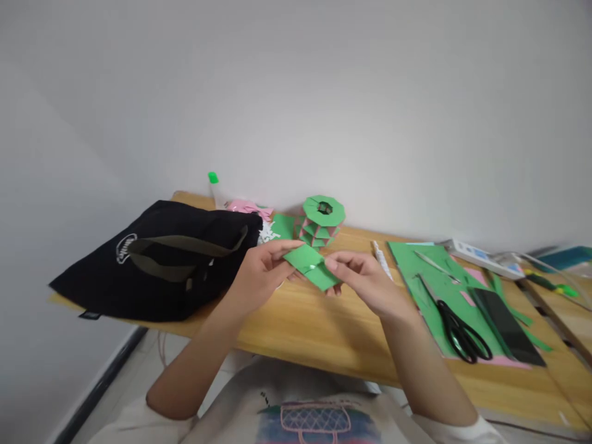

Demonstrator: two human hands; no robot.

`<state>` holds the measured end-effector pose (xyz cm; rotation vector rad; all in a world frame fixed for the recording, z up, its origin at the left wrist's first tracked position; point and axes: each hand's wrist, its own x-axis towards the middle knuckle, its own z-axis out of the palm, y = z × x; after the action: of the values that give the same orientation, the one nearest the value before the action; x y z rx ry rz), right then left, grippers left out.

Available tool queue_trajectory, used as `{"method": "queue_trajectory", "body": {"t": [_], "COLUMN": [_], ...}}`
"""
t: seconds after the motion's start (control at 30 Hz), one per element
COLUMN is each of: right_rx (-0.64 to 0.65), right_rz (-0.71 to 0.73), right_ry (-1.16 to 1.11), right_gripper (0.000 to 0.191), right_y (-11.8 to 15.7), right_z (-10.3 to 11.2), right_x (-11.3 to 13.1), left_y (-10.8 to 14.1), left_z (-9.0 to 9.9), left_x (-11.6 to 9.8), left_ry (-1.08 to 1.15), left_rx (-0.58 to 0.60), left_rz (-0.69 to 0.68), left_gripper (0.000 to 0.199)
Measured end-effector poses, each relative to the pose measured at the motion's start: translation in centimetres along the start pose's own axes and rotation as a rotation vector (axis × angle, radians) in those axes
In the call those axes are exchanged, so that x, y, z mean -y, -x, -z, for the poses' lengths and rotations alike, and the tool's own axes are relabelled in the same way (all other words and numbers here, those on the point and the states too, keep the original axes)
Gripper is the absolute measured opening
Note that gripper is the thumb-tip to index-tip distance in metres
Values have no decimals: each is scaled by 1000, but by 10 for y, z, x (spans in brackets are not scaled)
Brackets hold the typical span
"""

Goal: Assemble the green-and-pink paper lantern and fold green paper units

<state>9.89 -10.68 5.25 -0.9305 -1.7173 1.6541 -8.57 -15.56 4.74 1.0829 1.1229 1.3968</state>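
A small green paper piece (313,266) is held up between both hands over the wooden table. My left hand (266,271) pinches its left side, thumb in front and fingers along the upper edge and behind. At the right corner my right hand (358,274) grips it with thumb and fingers. A slit or fold with a bright glint shows near the middle of the paper. Just behind the hands stands a tiered green and pink paper structure (323,216) with a hole in its top.
A black bag (161,265) covers the table's left part. Pink paper (250,208) and white shreds (267,232) lie behind it. At right, black scissors (462,333) and a dark flat object (509,324) rest on green sheets (411,265); a power strip (483,258) sits near the wall.
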Motion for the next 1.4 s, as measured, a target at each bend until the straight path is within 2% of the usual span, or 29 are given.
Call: {"method": "queue_trajectory", "body": {"t": [0.07,0.17,0.27,0.37,0.47,0.57,0.67,0.77,0.87,1.03,1.17,1.27,1.4], "right_rx": [-95,-141,-219,-297,-310,-315,-343,-420,-476,-401,-456,-509,-427], "right_rz": [55,113,141,168,172,186,211,269,363,424,382,290,183], "right_ry": [17,25,114,151,158,194,287,414,505,467,399,339,262], "right_gripper": [39,43,33,23,19,20,25,27,17,17,14,14,8], "right_y": [12,24,32,33,30,26,24,24,25,25,23,20,17], "right_z": [11,28,43,55,65,70,73,75,77,79,77,75,75], "right_x": [6,9,10,13,15,14,12,11,11,12,9,7,5], "left_y": [-8,-22,-35,-49,-62,-72,-76,-77,-77,-76,-73,-72,-70], "left_z": [-17,-38,-52,-60,-67,-75,-83,-86,-85,-84,-84,-83,-83], "left_x": [-8,-16,-16,-11,-5,-2,0,1,1,0,-3,-4,-6], "left_ry": [-7,-50,-67,35,145,88,33,18,11,-2,-74,-138,-194], "left_rx": [41,70,77,152,206,221,243,220,192,192,227,279,281], "left_rz": [-14,-55,-98,-81,-25,97,179,183,148,140,92,51,22], "left_gripper": [30,32,26,28,31,34,24,22,19,15,13,11,12]}}
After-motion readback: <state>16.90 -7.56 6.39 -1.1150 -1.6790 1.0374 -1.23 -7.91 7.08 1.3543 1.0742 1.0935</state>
